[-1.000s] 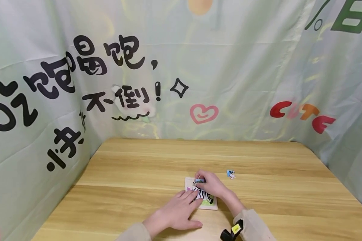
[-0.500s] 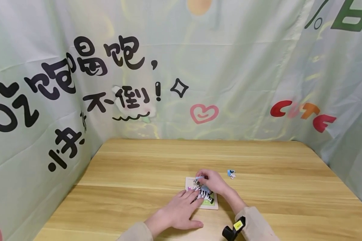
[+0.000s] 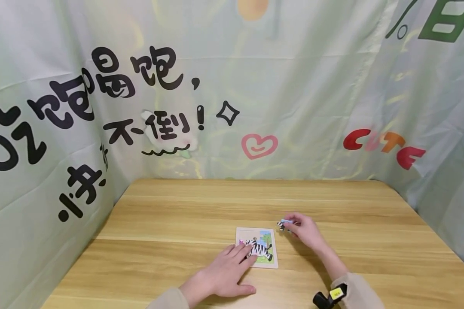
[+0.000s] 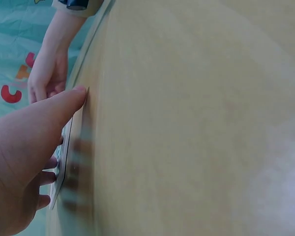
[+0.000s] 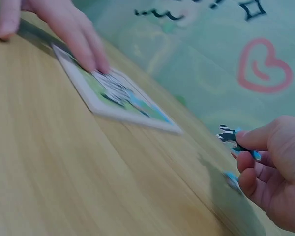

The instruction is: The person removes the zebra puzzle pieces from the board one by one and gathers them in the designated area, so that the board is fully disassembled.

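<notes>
Right hand [image 3: 305, 230] pinching half-hidden puzzle piece [image 3: 283, 223]; wrist views blurred.

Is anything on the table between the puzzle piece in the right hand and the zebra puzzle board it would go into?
Nothing visible does. The right hand pinches the puzzle piece just right of the puzzle board, with only bare table between. The left hand rests on the board's left part, its fingers covering some of the picture.

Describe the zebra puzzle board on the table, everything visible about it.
The puzzle board is a small, thin, light-edged square lying flat on the wooden table. Its picture shows a black-and-white zebra on green grass under blue sky, with a gap at upper left. The left hand presses straight fingers on its near left part. The right hand is apart.
</notes>
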The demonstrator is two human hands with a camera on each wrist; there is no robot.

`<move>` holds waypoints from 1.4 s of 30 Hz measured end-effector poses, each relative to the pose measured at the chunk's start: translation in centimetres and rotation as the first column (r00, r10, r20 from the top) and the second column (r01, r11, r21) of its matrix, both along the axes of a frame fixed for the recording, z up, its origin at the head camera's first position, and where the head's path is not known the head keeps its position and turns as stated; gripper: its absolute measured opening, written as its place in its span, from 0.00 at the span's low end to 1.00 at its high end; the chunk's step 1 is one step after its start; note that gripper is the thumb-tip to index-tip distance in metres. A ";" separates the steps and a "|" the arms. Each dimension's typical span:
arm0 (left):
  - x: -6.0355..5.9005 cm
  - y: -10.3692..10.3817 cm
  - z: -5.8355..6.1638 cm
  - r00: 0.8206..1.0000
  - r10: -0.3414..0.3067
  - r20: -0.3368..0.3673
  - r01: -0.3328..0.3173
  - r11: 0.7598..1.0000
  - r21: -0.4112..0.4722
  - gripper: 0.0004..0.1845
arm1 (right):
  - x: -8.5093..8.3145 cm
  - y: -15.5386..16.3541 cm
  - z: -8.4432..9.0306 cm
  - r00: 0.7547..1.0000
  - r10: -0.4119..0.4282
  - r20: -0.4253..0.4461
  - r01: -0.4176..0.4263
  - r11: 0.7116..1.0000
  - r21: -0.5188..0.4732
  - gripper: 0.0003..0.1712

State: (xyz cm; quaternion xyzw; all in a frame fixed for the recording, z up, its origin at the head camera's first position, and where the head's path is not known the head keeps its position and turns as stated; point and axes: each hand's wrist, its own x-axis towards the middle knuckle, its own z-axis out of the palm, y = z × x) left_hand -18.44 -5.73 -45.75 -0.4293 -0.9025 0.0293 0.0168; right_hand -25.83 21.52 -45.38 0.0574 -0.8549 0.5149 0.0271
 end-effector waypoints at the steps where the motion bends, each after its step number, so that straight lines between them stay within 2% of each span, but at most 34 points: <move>1: 0.0 -0.1 0.0 1.000 -0.001 -0.002 0.001 1.000 0.003 0.43 | 0.1 0.8 0.0 1.000 -0.010 0.001 0.010 1.000 0.003 0.10; 5: 0.2 -0.4 -0.2 1.000 -0.003 -0.004 0.003 1.000 0.011 0.43 | 0.2 3.6 0.1 0.999 -0.049 0.010 0.049 0.998 0.031 0.13; 12: 0.4 -0.5 -0.1 1.000 0.009 0.008 -0.009 1.000 0.015 0.42 | -0.1 6.8 0.2 0.994 -0.112 0.012 0.109 0.980 0.167 0.16; 18: 0.4 -0.5 0.0 1.000 0.009 0.026 -0.009 1.000 0.019 0.42 | -0.5 7.6 -0.1 0.989 -0.148 -0.022 0.148 0.949 0.277 0.13; 23: 0.4 -0.5 0.1 1.000 0.012 0.023 -0.012 1.000 0.017 0.41 | -0.9 7.4 -0.1 0.988 -0.128 -0.081 0.149 0.924 0.351 0.12; 25: 0.4 -0.5 0.2 1.000 0.012 0.020 -0.013 1.000 0.015 0.41 | -1.0 7.3 -0.2 0.989 -0.128 -0.078 0.148 0.918 0.369 0.12; 35: 0.4 -0.5 0.3 0.999 0.020 0.038 -0.021 1.000 0.015 0.41 | -1.1 7.2 -0.2 0.990 -0.129 -0.061 0.142 0.905 0.402 0.13; 42: 0.5 -0.4 0.3 0.999 0.026 0.041 -0.026 1.000 0.009 0.42 | -0.6 6.1 0.2 0.988 -0.125 -0.091 0.148 0.933 0.327 0.17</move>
